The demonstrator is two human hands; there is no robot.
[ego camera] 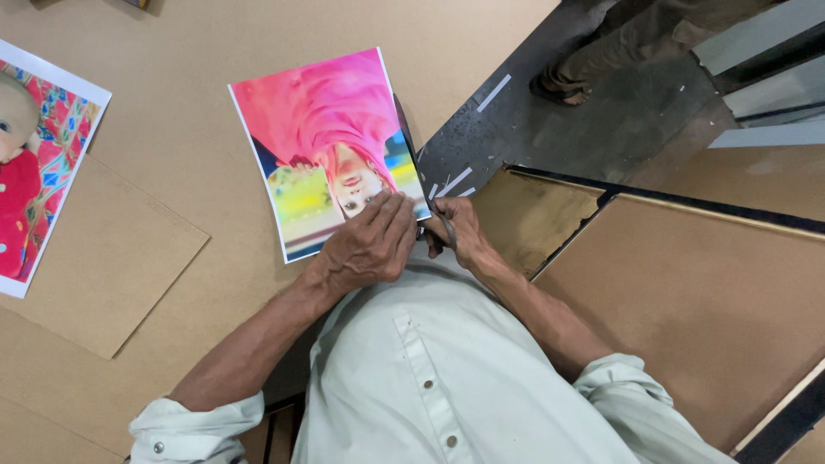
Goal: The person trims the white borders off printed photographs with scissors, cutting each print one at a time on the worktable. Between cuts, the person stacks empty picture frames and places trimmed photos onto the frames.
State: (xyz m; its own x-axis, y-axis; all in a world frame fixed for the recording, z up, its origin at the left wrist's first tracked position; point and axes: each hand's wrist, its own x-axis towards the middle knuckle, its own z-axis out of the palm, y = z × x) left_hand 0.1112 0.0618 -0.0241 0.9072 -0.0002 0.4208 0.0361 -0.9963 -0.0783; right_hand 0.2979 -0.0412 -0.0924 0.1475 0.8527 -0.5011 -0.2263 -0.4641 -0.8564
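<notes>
Pressing flat, the left hand [368, 245] holds the pink photo [331, 150] on the desk [155, 146]; the right hand [455, 230] fingers pinch scissors [423, 172].

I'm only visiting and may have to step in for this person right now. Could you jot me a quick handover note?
Left hand: flat on the lower edge of the pink photo print, pinning it to the brown board.
Right hand: gripping scissors, blades along the print's right edge.
Done: thin white paper strips lie on the grey floor, so some trimming appears finished.
Left: white border shows on the left side; a second print lies further left.
</notes>
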